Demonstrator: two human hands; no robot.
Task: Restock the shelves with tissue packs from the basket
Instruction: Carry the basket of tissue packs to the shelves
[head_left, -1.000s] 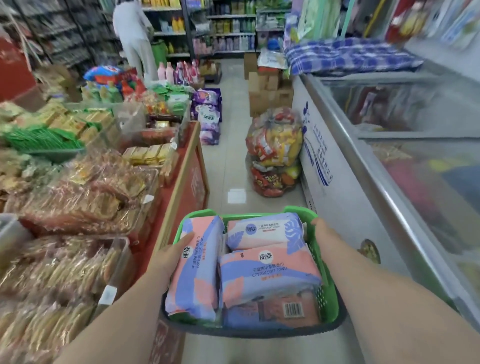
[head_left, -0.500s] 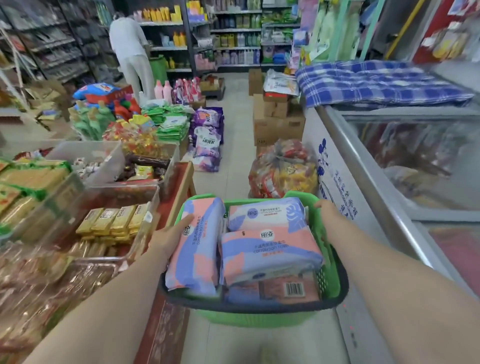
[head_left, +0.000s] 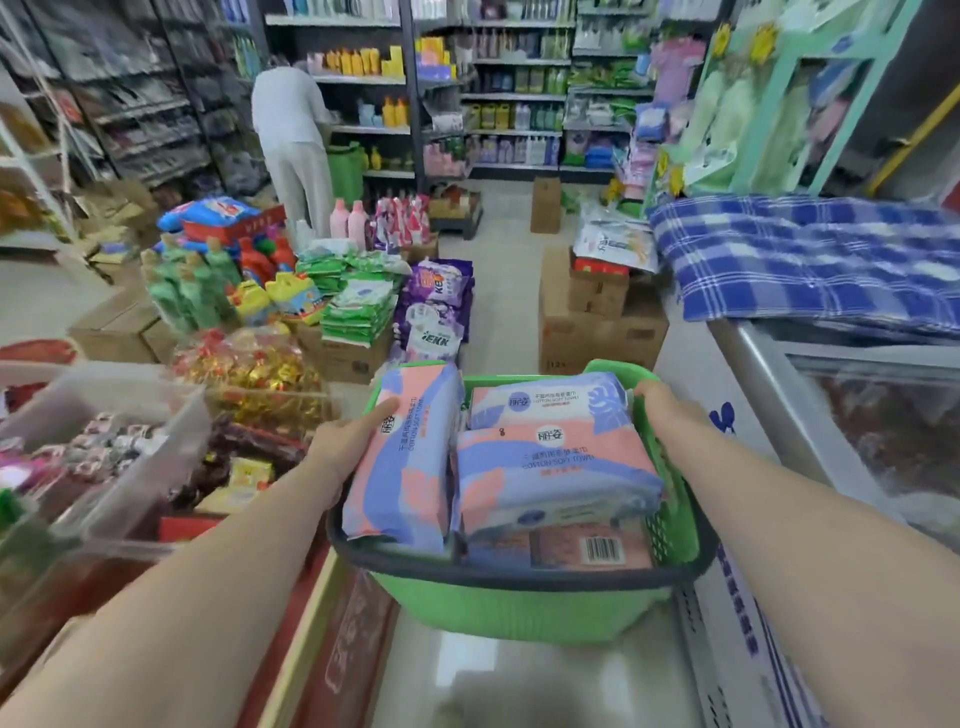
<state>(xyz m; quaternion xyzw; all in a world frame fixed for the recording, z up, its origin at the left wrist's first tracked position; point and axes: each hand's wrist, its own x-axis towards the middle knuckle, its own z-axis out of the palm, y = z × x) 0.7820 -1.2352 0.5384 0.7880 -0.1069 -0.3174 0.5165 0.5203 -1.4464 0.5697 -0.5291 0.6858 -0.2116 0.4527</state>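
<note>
You carry the green basket (head_left: 519, 608) in front of you, above the floor (head_left: 498, 680) of a shop aisle; your left hand (head_left: 348, 441) grasps its left side and your right hand (head_left: 660, 410) grasps its right rim near the far corner; your left thumb (head_left: 387, 408) lies flat on the top of one pack, and the other fingers of both hands go down outside the basket wall, where you cannot see them

The tissue packs (head_left: 550, 473) are all inside the basket; one pack (head_left: 402, 467) stands on its edge along the left wall, two lie flat one behind the other on the right, and under them a fourth pack (head_left: 571, 545) shows its barcode; the packs are pink and blue-violet and they rise a little over the rim

On your right stands a white chest freezer (head_left: 691, 374) with a blue checked blanket (head_left: 805, 260) on its far end; on your left is a red surface (head_left: 332, 634) with clear bins (head_left: 104, 415) of sweets and snacks; ahead, cardboard boxes (head_left: 597, 322) and stacked goods stand on the floor; further away a person in white clothes (head_left: 291, 130) stands facing the shelves (head_left: 519, 93) full of bottles
</note>
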